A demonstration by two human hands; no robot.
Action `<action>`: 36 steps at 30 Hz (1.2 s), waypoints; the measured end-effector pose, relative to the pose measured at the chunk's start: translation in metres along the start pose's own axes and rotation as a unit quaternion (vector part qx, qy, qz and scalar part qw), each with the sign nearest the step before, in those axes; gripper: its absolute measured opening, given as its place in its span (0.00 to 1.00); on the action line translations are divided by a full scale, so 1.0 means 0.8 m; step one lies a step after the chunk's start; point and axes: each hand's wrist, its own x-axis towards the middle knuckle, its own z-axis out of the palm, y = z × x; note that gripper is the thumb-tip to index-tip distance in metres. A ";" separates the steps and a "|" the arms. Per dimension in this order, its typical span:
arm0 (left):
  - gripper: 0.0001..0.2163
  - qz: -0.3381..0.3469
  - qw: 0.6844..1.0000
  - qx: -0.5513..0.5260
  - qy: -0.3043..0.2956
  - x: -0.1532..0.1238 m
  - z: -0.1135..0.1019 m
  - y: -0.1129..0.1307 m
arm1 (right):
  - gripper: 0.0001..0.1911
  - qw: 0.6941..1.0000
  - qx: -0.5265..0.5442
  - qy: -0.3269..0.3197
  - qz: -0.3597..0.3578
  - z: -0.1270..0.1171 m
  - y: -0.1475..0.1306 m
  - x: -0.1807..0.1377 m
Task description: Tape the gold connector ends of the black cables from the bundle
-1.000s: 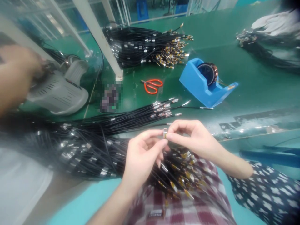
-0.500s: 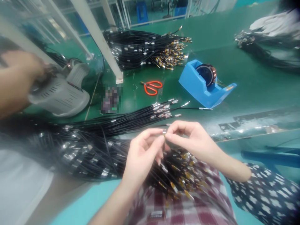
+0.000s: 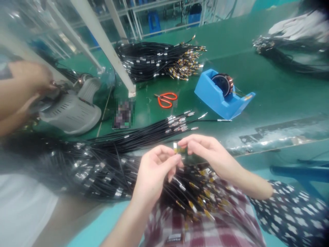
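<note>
left hand (image 3: pixel 155 168): thumb and fingers pinched together, holding a silver connector (image 3: pixel 175 146) upright at the fingertips, in front of the table's near edge, above the lap. amber tape (image 3: pixel 182 150) shows at the connector's right side. right hand (image 3: pixel 205 149): fingers curled, narrow gap between index and thumb, fingertips right at the amber tape; can't tell if it grips it.

below both hands, taped cables (image 3: pixel 191 206) lie across the lap on a plaid garment (image 3: pixel 218 236), amber and silver ends pointing right. more black cables (image 3: pixel 144 135) run along the near edge of the green table (image 3: pixel 269 85), silver ends also pointing right.

beyond them, mid-table: scissors (image 3: pixel 167 100) with orange-red handles, tips to the left. right of those, a blue tape dispenser (image 3: pixel 214 99) with a tape roll (image 3: pixel 223 84) in it. a cable pile (image 3: pixel 154 60) with amber-taped ends sits toward the far edge, beside a white post (image 3: pixel 110 48).

far right corner: a cable bundle (image 3: pixel 282 56), white cloth (image 3: pixel 295 27) by it. table's left side: a grey machine (image 3: pixel 73 113), co-worker's hand (image 3: pixel 31 80) at it, blurred.
</note>
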 end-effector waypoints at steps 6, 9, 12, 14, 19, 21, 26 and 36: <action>0.09 0.000 1.000 -0.007 0.002 0.001 -0.001 0.000 | 0.08 1.000 -0.003 0.005 0.008 0.008 -0.005 -0.002; 0.09 0.002 1.000 -0.012 0.004 0.001 -0.001 -0.001 | 0.09 1.000 0.003 0.009 -0.007 0.010 -0.004 -0.002; 0.09 0.005 1.000 -0.016 0.007 0.000 0.000 -0.002 | 0.11 1.000 0.014 0.006 -0.010 0.011 -0.004 -0.001; 0.09 0.005 1.000 -0.019 0.011 -0.002 0.001 -0.002 | 0.11 1.000 0.014 0.003 -0.012 0.011 -0.004 -0.001; 0.08 0.006 1.000 -0.022 0.015 -0.005 0.002 -0.002 | 0.09 1.000 0.016 -0.010 -0.026 0.010 -0.002 -0.002; 0.08 0.006 1.000 -0.023 0.018 -0.006 0.002 -0.002 | 0.10 0.999 0.013 -0.014 -0.027 0.009 -0.002 -0.003; 0.09 0.004 0.999 -0.030 0.023 -0.005 0.002 -0.002 | 0.12 1.000 0.004 -0.015 -0.026 0.009 -0.003 -0.003; 0.10 0.008 0.999 -0.025 0.035 -0.006 0.003 -0.002 | 0.13 0.999 -0.005 -0.021 -0.035 0.008 -0.003 -0.004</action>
